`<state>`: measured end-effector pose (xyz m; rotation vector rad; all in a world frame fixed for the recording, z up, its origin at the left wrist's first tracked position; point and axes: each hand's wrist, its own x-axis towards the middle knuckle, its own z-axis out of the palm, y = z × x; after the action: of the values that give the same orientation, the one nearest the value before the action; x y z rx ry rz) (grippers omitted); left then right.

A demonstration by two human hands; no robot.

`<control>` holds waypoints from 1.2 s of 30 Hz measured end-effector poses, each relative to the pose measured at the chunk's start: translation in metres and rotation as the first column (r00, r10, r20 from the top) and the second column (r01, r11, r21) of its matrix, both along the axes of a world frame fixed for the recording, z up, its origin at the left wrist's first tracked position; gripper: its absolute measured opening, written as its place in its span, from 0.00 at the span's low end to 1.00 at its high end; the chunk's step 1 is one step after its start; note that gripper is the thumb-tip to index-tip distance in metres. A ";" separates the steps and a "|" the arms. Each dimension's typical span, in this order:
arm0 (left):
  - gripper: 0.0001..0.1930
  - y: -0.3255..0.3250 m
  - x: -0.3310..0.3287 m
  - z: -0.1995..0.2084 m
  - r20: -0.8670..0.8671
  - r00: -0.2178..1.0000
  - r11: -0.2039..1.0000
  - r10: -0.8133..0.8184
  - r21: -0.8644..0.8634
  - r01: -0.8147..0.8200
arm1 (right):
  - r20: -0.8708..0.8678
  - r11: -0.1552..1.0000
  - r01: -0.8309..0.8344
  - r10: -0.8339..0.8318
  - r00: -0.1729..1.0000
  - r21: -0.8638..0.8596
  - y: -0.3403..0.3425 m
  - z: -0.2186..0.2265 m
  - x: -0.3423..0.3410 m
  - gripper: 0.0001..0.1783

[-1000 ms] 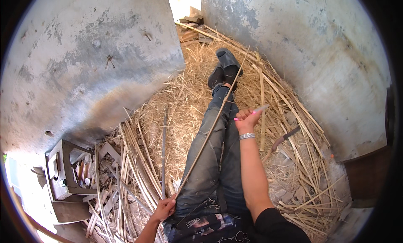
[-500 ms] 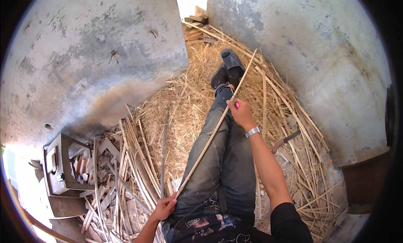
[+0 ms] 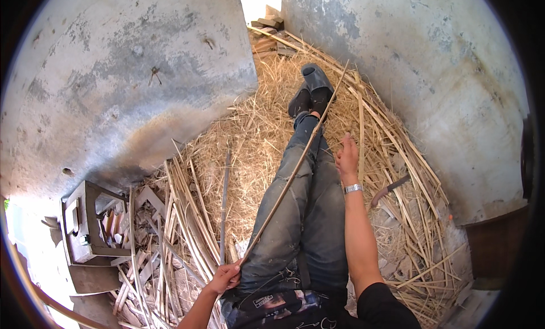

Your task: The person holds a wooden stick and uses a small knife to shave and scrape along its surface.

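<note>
A long, thin bamboo strip (image 3: 290,180) lies slantwise along my legs, its far end past my crossed feet. It bows slightly and looks brownish on the side that shows. Near my waist, my left hand (image 3: 226,276) pinches the strip's near end between thumb and fingers. My right hand (image 3: 347,160) is raised over my right thigh, apart from the strip and to its right. Its fingers are partly curled with one pointing up; what lies inside them is hidden.
Bundles of split strips (image 3: 190,210) lie at left, and more strips (image 3: 392,130) along the right wall. A curved-handled blade (image 3: 392,190) rests on the right. Shavings (image 3: 250,147) cover the floor around my legs. A broken frame-like box (image 3: 93,221) stands at left, beside rubble.
My right hand has let go of the strip and moved right and slightly toward me; a pink spot at its fingers no longer shows. The strip shows a darker side. My left hand keeps its grip.
</note>
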<state>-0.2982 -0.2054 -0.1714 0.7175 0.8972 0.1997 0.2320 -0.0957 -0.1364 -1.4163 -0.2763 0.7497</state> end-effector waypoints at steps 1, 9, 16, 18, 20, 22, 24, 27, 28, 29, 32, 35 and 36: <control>0.26 0.003 0.008 -0.002 0.021 0.999 0.999 -0.030 0.015 0.030 | 0.367 0.992 0.128 -0.124 0.922 0.012 -0.002 -0.013 0.016 0.22; 0.25 0.016 0.064 0.065 -0.055 0.999 0.999 0.001 0.054 0.002 | 0.779 0.880 -0.229 0.476 0.409 -0.417 -0.054 0.043 -0.071 0.32; 0.26 0.037 0.113 0.063 -0.038 0.999 0.996 -0.017 0.086 0.021 | 0.674 0.671 -0.397 0.722 0.155 -0.627 -0.102 0.023 -0.164 0.34; 0.26 0.035 0.115 0.063 -0.058 0.998 0.996 -0.009 0.091 0.014 | 0.703 0.679 -0.394 0.703 0.108 -0.619 -0.100 0.022 -0.158 0.34; 0.26 0.033 0.113 0.062 -0.076 0.997 0.995 -0.003 0.096 0.010 | 0.726 0.691 -0.338 0.687 0.030 -0.639 -0.100 0.013 -0.154 0.33; 0.26 0.027 0.106 0.058 -0.053 0.998 0.995 0.027 0.096 -0.022 | 0.752 0.736 -0.238 0.658 0.034 -0.633 -0.090 0.003 -0.134 0.33; 0.26 0.021 0.101 0.062 -0.061 0.998 0.994 0.001 0.108 0.005 | 0.806 0.813 -0.101 0.582 0.112 -0.573 -0.075 -0.012 -0.089 0.32; 0.26 0.022 0.102 0.059 -0.078 0.997 0.994 0.001 0.112 0.007 | 0.743 0.759 -0.148 0.651 0.154 -0.634 -0.076 0.006 -0.073 0.32; 0.26 0.022 0.101 0.058 -0.092 0.996 0.995 0.020 0.102 -0.011 | 0.726 0.721 -0.241 0.682 0.084 -0.649 -0.082 0.014 -0.095 0.32; 0.26 0.021 0.104 0.059 -0.089 0.996 0.995 0.016 0.098 -0.007 | 0.708 0.675 -0.316 0.706 0.013 -0.667 -0.093 0.021 -0.116 0.32; 0.26 0.026 0.110 0.061 -0.094 0.996 0.994 0.008 0.110 0.002 | 0.634 0.557 -0.448 0.772 -0.029 -0.699 -0.118 0.014 -0.163 0.32; 0.25 0.022 0.100 0.059 -0.092 0.996 0.994 0.010 0.114 0.001 | 0.676 0.590 -0.427 0.733 -0.073 -0.685 -0.108 0.007 -0.146 0.32; 0.25 0.024 0.100 0.057 -0.069 0.997 0.994 0.024 0.108 -0.016 | 0.679 0.590 -0.431 0.731 -0.075 -0.683 -0.105 0.003 -0.143 0.32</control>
<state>-0.1982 -0.1817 -0.1148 0.8192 0.9660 0.2432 0.0887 -0.2008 -0.1330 -1.8679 -2.0583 0.4704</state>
